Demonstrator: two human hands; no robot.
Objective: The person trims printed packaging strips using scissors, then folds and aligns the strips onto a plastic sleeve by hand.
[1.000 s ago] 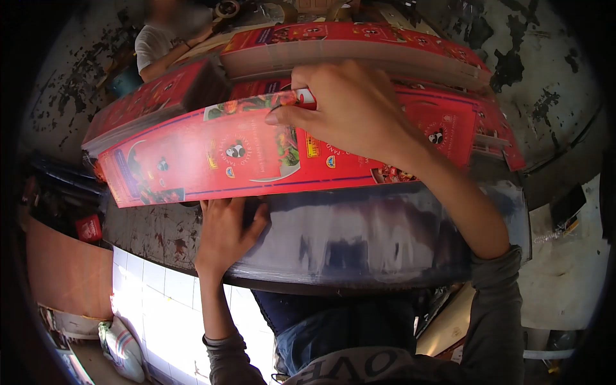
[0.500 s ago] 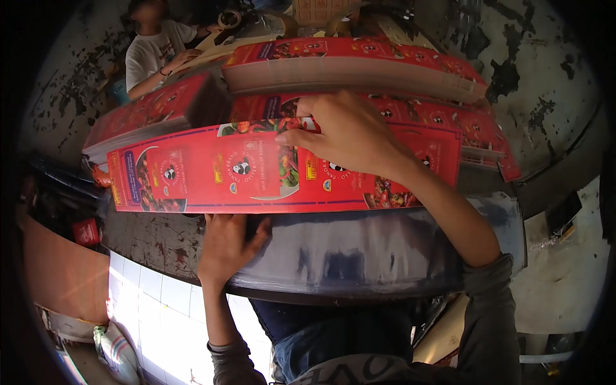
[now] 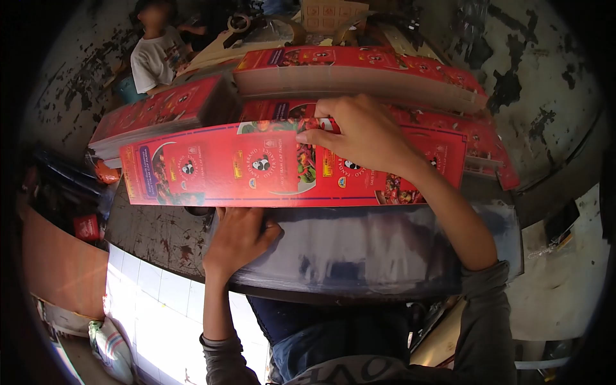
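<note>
A long red printed sheet (image 3: pixel 256 170) with panda logos stands tilted across the worktable. My right hand (image 3: pixel 359 131) grips its top edge, thumb on the printed face and fingers behind. My left hand (image 3: pixel 242 240) lies below the sheet's lower edge, on the left end of a pile of clear plastic sheets (image 3: pixel 372 250). Its thumb is spread from the fingers, and the fingertips are partly hidden behind the red sheet. Behind that sheet are more red printed sheets, partly covered by my right hand.
Stacks of red sheets stand at the back (image 3: pixel 359 80) and back left (image 3: pixel 160 109). A person in a white shirt (image 3: pixel 157 61) is at the far left. Rolls of tape (image 3: pixel 239 24) and a carton (image 3: pixel 333 16) are beyond. The worn table surface (image 3: pixel 160 237) shows at left.
The red sheet in my right hand has swung more upright and shifted slightly right. My left hand stays low by the plastic pile. The person at the back has moved an arm.
</note>
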